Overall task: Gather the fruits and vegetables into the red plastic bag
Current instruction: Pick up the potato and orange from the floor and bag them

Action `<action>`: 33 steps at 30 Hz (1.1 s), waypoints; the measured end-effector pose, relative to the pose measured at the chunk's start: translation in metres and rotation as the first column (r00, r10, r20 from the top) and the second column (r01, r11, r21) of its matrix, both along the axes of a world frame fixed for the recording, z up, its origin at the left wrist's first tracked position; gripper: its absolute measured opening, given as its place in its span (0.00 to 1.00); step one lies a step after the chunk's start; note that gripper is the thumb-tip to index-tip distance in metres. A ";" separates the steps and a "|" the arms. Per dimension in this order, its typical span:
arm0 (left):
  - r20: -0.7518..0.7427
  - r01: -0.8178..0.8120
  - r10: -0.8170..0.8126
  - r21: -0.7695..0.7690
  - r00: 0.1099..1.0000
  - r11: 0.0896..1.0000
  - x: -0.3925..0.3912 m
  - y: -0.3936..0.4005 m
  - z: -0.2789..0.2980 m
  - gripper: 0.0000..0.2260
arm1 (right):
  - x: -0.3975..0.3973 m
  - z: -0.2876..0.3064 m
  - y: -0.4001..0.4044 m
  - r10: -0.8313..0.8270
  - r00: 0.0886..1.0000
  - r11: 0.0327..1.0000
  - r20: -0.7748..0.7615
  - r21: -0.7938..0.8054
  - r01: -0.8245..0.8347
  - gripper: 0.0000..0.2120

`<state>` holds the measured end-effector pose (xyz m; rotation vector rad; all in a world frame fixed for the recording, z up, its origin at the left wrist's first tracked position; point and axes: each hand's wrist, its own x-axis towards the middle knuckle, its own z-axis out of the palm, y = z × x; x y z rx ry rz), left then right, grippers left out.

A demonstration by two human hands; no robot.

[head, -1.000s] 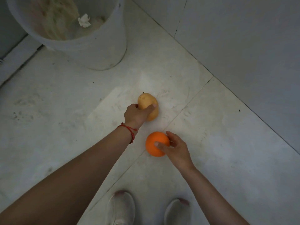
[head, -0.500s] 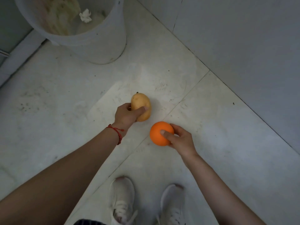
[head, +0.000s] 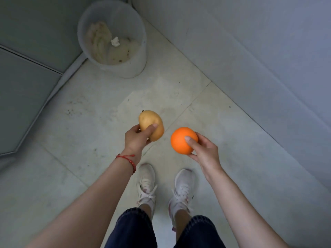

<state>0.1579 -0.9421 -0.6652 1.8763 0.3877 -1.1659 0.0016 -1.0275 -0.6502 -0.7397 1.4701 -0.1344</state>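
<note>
My left hand [head: 135, 138] grips a yellow-brown potato [head: 151, 127] and holds it up above the tiled floor, thumb across its front. My right hand [head: 203, 151] grips a round orange [head: 182, 140] at about the same height, a short gap to the right of the potato. Both are lifted clear of the floor. No red plastic bag shows in the head view.
A translucent white bin [head: 114, 38] with crumpled waste inside stands in the far corner. A grey wall [head: 250, 42] runs along the right, a grey panel [head: 23, 90] along the left. My white shoes [head: 146, 181] stand on the pale floor tiles [head: 89, 122] below my hands.
Both hands have lifted the potato and the orange off the floor. The camera has risen, so the bin looks farther away and my legs and shoes have come into view.
</note>
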 end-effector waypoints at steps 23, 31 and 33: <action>0.120 0.096 -0.058 -0.342 0.991 0.935 -0.021 -0.011 0.434 0.04 | -0.030 0.405 -0.002 -0.298 0.908 0.921 0.292 -0.160 0.354 0.09; 0.167 0.279 -0.235 -0.330 0.958 0.902 -0.073 -0.021 0.499 0.10 | -0.087 0.474 0.003 -0.382 0.855 0.869 0.352 -0.179 0.462 0.06; 0.179 0.340 -0.295 -0.330 0.939 0.881 -0.086 -0.028 0.506 0.09 | -0.104 0.483 0.006 -0.399 0.846 0.854 0.352 -0.192 0.483 0.08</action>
